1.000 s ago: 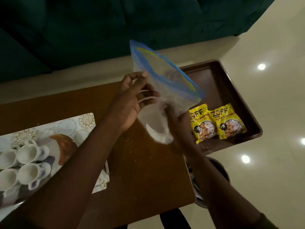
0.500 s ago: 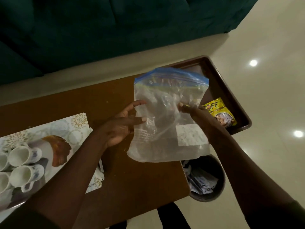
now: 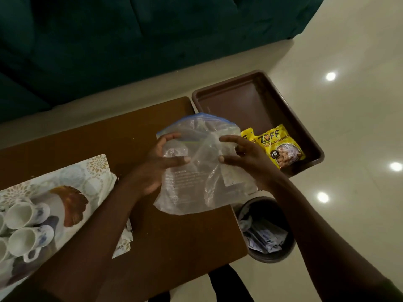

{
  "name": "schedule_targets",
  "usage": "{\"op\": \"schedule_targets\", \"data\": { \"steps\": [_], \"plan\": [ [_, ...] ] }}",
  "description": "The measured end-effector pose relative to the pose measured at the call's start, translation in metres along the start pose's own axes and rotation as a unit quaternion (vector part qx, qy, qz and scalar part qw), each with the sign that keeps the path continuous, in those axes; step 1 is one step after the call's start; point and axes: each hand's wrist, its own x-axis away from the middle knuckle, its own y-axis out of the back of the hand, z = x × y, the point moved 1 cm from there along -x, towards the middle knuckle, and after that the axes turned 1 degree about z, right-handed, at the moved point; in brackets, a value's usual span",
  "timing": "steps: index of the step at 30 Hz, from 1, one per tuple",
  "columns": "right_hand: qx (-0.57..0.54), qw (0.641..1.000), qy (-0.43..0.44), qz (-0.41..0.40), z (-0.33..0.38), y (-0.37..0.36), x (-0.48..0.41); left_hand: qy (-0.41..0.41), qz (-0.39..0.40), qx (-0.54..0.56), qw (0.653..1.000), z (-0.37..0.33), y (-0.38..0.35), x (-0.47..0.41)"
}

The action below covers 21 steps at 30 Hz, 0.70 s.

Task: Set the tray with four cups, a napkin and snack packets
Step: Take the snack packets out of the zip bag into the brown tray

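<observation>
zip bag point(image 3: 202, 171) between left hand point(image 3: 157, 168) | right hand point(image 3: 244, 155) | over table point(image 3: 174, 236)

You can read "ZOFF" in black on the front yellow snack packet point(image 3: 281, 147), with "SOYA CHUNKS" beneath it and a black "10" badge lower left. The print on your clear zip bag point(image 3: 196, 171) is too faint to read.

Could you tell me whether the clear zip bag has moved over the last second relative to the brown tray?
Yes. The zip bag has come down and toward the person, off the brown tray, over the table.
</observation>
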Motion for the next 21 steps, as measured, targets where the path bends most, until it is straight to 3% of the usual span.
{"op": "schedule_targets", "data": {
  "steps": [2, 5, 8, 10, 14, 15, 18, 21],
  "plan": [
    [0.003, 1.000, -0.021, -0.003, 0.001, 0.005, -0.004, 0.017, 0.047, -0.077, 0.996, -0.007, 0.004, 0.002],
    [0.080, 0.996, -0.024, 0.000, -0.003, 0.010, -0.009, 0.013, 0.036, -0.233, 0.972, -0.014, 0.007, 0.001],
    [0.282, 0.959, 0.012, -0.038, -0.008, 0.012, -0.014, -0.043, -0.065, -0.439, 0.895, -0.011, 0.007, -0.005],
    [0.361, 0.929, 0.038, -0.076, -0.012, 0.014, -0.014, -0.092, -0.144, -0.474, 0.864, -0.007, 0.003, -0.007],
    [0.347, 0.917, 0.120, -0.155, -0.015, 0.025, -0.009, -0.189, -0.254, -0.554, 0.770, -0.007, 0.008, -0.004],
    [0.331, 0.922, 0.129, -0.157, -0.015, 0.028, -0.008, -0.202, -0.254, -0.556, 0.765, -0.008, 0.010, -0.003],
    [0.251, 0.951, 0.124, -0.132, -0.013, 0.028, -0.003, -0.161, -0.204, -0.530, 0.807, -0.005, 0.008, -0.003],
    [0.244, 0.935, 0.163, -0.198, -0.014, 0.011, -0.001, -0.114, -0.194, -0.489, 0.843, 0.006, -0.009, -0.007]
  ]
}}
